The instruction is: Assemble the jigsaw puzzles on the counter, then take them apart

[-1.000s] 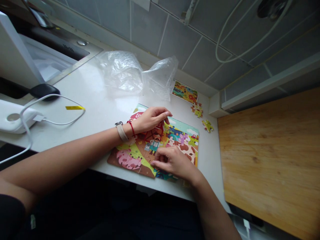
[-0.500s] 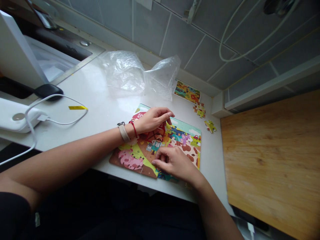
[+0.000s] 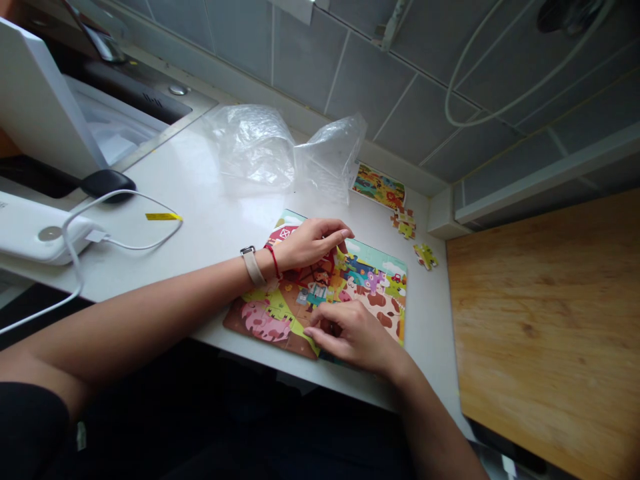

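A colourful farm puzzle (image 3: 270, 320) lies on the white counter, showing a pink pig, a red barn, a farmer and a brown-spotted cow. My left hand (image 3: 315, 243) rests over its upper middle, fingers loosely stretched and bent down at the tips, with no piece visible in it. Over the lower middle is my right hand (image 3: 353, 333), its fingers curled and the thumb apart from them; nothing shows between them. This hand covers part of the puzzle's bottom edge. Loose puzzle pieces (image 3: 425, 256) lie right of the board, with more pieces (image 3: 403, 223) just behind them.
A small picture card (image 3: 379, 185) lies by the wall. Crumpled clear plastic (image 3: 255, 150) sits behind the puzzle. At left are a white device (image 3: 30, 230) with a cable, a black object (image 3: 107, 185) and a sink edge. A wooden board (image 3: 545, 320) is at right.
The view has shifted slightly, so the scene sits a little further right. My right hand has moved slightly left and nearer the front over the puzzle. My left hand stays in place.
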Tool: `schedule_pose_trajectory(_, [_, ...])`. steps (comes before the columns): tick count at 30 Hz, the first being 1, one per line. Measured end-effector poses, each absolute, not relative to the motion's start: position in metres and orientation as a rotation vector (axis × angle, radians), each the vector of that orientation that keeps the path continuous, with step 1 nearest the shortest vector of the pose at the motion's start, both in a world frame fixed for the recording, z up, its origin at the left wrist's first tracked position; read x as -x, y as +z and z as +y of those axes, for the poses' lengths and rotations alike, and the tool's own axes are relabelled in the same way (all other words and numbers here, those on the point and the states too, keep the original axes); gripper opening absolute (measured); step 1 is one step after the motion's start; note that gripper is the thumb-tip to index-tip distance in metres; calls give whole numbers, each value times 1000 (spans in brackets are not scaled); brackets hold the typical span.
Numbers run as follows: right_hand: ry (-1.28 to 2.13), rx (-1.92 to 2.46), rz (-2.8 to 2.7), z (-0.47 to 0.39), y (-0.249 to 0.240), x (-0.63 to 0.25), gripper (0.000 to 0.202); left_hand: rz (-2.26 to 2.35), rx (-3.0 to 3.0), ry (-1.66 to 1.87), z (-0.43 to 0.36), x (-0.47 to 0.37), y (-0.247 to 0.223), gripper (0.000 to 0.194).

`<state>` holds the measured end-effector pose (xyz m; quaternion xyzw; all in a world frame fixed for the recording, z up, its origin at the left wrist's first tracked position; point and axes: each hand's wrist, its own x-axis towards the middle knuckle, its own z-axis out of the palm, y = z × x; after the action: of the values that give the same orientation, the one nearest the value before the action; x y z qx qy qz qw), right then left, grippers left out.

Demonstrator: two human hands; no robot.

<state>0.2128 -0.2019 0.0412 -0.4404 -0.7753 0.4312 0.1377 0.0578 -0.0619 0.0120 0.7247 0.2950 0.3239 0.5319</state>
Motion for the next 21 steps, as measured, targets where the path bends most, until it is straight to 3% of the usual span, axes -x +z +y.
schedule_pose_trajectory(6, [538,1492,-2125,-190,42,-228,17,628,-1529,782,-59,-55,13,59])
schedule_pose_trajectory(9, [340,1645,-2139,-181,38,-251,31,555,-1525,795,-55,-48,21,66])
schedule_pose_trajectory(14, [370,1948,-2132,-172,19,-286,52,655,-1866,859,-47,-39,23,54])
schedule_pose_trajectory(17, [481,2044,-2115,-169,9,-293,55,686,-2212,805,-43,-40,14,37])
schedule_pose_trajectory(21, [548,2048,-2100,-167,6,-293,56,632,-2493,651,-44,-40,3,33])
